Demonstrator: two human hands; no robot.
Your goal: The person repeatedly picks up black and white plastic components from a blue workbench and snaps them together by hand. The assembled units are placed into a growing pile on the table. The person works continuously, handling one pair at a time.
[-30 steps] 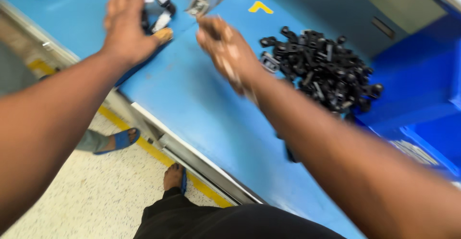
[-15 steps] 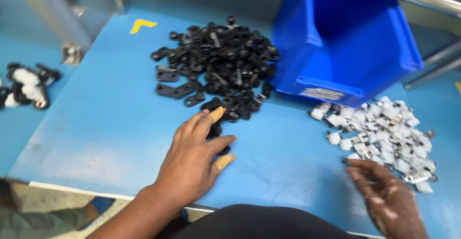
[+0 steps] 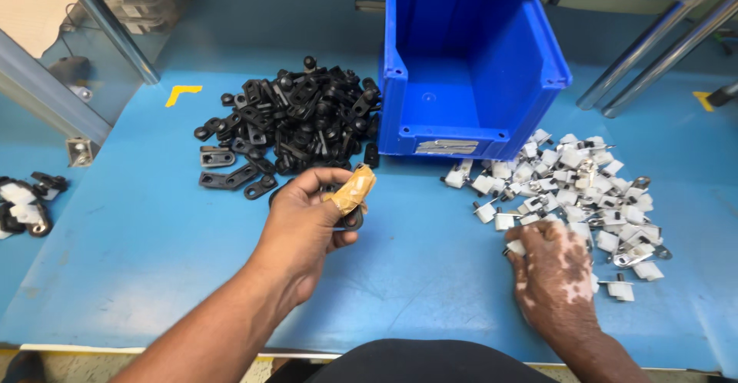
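Blue worktop (image 3: 115, 260), blue bin (image 3: 469, 75) at the back. Left hand (image 3: 307, 225) is pinched around a black part (image 3: 352, 219) by the black pile (image 3: 292, 118). Right hand (image 3: 550, 271) rests fingers-down, loosely curled, on the white pieces (image 3: 576, 183).

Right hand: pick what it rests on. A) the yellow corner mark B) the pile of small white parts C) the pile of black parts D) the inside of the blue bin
B: the right hand lies on the near edge of the pile of small white parts, right of the blue bin.

Bare blue table (image 3: 138, 252) lies open between black parts pile (image 3: 292, 121), white pieces (image 3: 576, 183) and blue bin (image 3: 469, 68).
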